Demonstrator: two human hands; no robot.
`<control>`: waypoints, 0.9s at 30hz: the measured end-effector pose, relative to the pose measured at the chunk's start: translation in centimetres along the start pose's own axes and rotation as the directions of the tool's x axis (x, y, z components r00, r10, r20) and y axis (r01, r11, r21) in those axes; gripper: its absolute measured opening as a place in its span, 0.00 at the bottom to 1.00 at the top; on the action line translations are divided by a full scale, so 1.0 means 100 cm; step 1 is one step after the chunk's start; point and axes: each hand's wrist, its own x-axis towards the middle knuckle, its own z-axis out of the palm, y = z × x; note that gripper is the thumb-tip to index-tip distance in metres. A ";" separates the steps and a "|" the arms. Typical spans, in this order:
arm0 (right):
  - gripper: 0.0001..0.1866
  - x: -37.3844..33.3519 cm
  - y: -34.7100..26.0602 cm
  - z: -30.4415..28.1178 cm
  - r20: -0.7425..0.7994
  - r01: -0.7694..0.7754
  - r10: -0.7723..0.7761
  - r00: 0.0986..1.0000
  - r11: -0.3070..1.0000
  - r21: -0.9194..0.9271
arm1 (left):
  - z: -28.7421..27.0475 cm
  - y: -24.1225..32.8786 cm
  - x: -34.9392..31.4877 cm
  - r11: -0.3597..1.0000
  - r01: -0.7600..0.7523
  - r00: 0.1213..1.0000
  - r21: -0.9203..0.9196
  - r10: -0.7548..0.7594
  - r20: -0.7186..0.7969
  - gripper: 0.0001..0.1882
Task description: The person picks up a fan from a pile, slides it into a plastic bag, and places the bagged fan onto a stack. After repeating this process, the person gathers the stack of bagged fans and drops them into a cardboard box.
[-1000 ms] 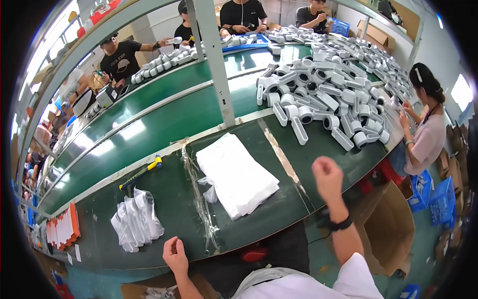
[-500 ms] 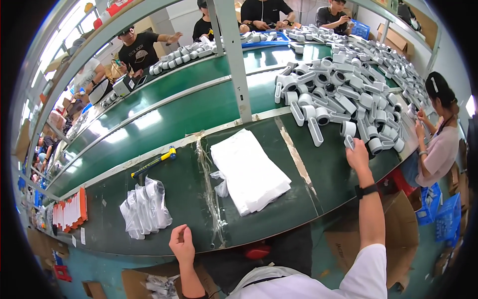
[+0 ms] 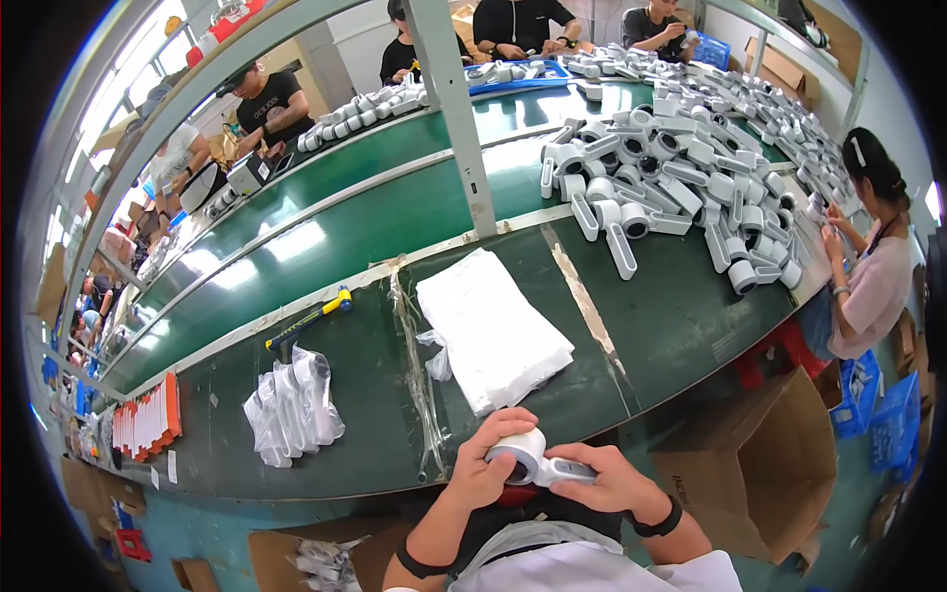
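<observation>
In front of my body I hold a white-and-grey plastic part with a round barrel and a flat arm. My left hand is wrapped round its barrel, thumb near the dark opening. The flat arm is gripped between the thumb and fingers of my right hand. Just beyond my hands lies a stack of white plastic bags. Several bagged parts lie side by side on the dark green bench to the left. A large heap of similar loose parts covers the right side.
A yellow-and-black hammer lies behind the bagged parts. Orange-and-white cards stand at the far left. A metal post rises at the bench's back edge. Open cardboard boxes sit below, and a co-worker works at the right.
My right hand has come back from the heap with a part, to my front. My left hand has moved right and taken hold of its barrel.
</observation>
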 end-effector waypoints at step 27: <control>0.14 0.006 0.042 0.004 -0.506 -0.021 0.348 0.789 0.838 0.545 | -0.027 -0.009 0.079 0.196 -0.051 0.982 0.979 0.189 0.013 0.03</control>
